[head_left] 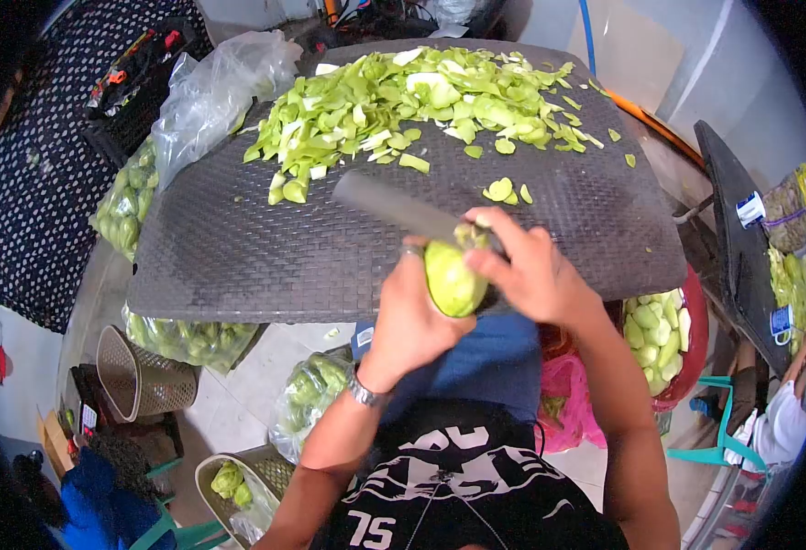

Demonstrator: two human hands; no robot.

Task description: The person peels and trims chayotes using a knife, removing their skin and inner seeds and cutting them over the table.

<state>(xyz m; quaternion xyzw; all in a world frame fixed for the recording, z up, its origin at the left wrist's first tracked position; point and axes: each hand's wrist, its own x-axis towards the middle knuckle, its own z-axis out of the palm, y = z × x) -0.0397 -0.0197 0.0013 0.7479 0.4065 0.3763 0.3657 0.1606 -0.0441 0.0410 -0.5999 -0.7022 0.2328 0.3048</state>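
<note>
A pale green chayote (456, 280) is held in my left hand (412, 316), whose fingers wrap round it above the table's near edge. My right hand (524, 268) is closed at the top of the chayote, on the handle side of a knife. The knife's blade (394, 205), blurred by motion, points up and left over the dark woven table (256, 229). The handle is mostly hidden by my fingers. Green peelings (421, 96) lie heaped along the far side of the table, with a few loose pieces nearer the knife.
A plastic bag (210, 105) lies at the table's far left corner. Bags of chayotes (192, 339) stand below left, beside a woven basket (146, 376). A red basin (692, 344) of peeled chayotes is below right. Other people sit at the lower left and far right.
</note>
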